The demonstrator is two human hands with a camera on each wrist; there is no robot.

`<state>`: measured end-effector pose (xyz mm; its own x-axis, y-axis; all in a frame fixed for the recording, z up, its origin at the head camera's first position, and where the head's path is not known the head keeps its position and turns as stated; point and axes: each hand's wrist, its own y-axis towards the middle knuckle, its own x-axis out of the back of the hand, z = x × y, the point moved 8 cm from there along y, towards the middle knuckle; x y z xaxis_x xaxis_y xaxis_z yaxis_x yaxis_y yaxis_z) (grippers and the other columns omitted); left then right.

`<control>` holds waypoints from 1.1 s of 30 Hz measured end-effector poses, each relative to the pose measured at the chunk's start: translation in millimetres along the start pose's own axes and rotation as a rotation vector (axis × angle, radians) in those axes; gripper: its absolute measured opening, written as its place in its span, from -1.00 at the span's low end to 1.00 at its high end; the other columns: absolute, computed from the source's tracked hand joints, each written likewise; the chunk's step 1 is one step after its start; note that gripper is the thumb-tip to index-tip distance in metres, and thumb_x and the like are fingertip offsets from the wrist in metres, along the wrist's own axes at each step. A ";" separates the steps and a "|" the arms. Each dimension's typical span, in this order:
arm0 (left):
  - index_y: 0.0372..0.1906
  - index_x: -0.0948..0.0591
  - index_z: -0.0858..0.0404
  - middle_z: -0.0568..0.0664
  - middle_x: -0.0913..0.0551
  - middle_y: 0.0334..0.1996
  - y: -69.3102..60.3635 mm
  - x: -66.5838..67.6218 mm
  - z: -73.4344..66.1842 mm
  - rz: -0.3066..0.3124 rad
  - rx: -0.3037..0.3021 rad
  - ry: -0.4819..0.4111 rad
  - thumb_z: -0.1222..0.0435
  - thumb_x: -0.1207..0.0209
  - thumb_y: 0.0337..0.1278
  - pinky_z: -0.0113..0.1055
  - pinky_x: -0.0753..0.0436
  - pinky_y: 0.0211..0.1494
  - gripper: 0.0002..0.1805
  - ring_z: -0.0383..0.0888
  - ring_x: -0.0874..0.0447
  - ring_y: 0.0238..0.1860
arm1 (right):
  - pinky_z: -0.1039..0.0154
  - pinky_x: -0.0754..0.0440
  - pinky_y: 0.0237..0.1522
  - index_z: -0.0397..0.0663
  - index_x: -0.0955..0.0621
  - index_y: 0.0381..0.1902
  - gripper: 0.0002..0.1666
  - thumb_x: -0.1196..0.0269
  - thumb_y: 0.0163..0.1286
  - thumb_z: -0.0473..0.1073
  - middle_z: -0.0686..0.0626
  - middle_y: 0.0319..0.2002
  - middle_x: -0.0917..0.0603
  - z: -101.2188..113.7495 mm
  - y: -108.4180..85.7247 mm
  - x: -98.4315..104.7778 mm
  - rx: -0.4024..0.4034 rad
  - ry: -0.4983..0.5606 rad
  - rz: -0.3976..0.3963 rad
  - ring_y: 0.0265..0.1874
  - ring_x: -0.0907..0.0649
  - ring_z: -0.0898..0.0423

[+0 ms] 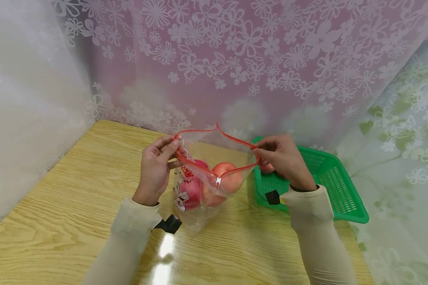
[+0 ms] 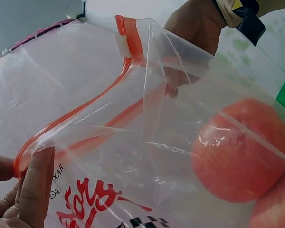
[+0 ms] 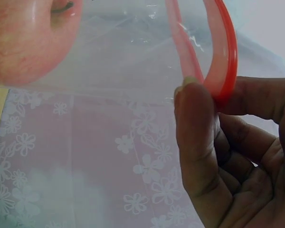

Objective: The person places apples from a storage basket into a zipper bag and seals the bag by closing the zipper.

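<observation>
A clear zipper bag [image 1: 199, 215] with a red zip rim and printed red lettering stands on the table, its mouth spread wide. Inside lie a pinkish-red apple [image 1: 232, 177] and a deeper pink fruit [image 1: 190, 192], with another reddish fruit partly hidden below. My left hand [image 1: 156, 168] pinches the rim at the left corner. On the opposite corner, my right hand [image 1: 283, 160] pinches the rim between thumb and finger. A white slider [image 1: 218, 180] sits at the near point of the rim. Through the film in the left wrist view, an apple [image 2: 242, 149] shows.
A green plastic basket [image 1: 342, 186] stands at the right, partly behind my right hand, with reddish fruit [image 1: 266, 168] in it. The wood-grain table [image 1: 75, 198] meets a flowered curtain [image 1: 235, 59] at the back.
</observation>
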<state>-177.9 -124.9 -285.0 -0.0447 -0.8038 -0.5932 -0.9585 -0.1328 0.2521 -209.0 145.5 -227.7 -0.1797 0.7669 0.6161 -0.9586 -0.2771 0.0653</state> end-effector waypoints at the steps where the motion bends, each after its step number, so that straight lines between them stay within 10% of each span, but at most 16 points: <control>1: -0.28 -0.62 0.24 -0.05 -0.64 -0.53 0.1 0.3 0.6 -0.001 0.000 0.001 0.50 -0.02 0.34 -0.37 -0.72 -0.41 -0.81 -0.22 -0.66 -0.53 | 0.22 -0.53 -0.73 -0.27 -0.68 -0.20 -0.80 -0.26 0.36 -0.21 -0.14 -0.50 -0.66 -2.4 0.6 -1.1 -0.009 0.012 0.003 -0.53 -0.66 -0.07; 33: -0.16 -0.54 0.42 -0.09 -0.62 -0.50 8.8 19.6 35.3 -0.059 0.120 0.136 0.47 -0.04 0.35 -0.46 -0.69 -0.43 -0.90 -0.26 -0.62 -0.50 | -0.02 -0.72 -0.32 -0.37 -0.64 -0.12 -0.78 -0.23 0.37 -0.30 -0.12 -0.47 -0.66 -45.6 8.9 -27.8 -0.090 0.096 0.044 -0.56 -0.67 -0.01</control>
<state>-197.2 -121.4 -321.4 0.0431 -0.8688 -0.4932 -0.9853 -0.1185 0.1227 -222.6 148.1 -280.0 -0.2385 0.8084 0.5382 -0.9644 -0.2624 -0.0332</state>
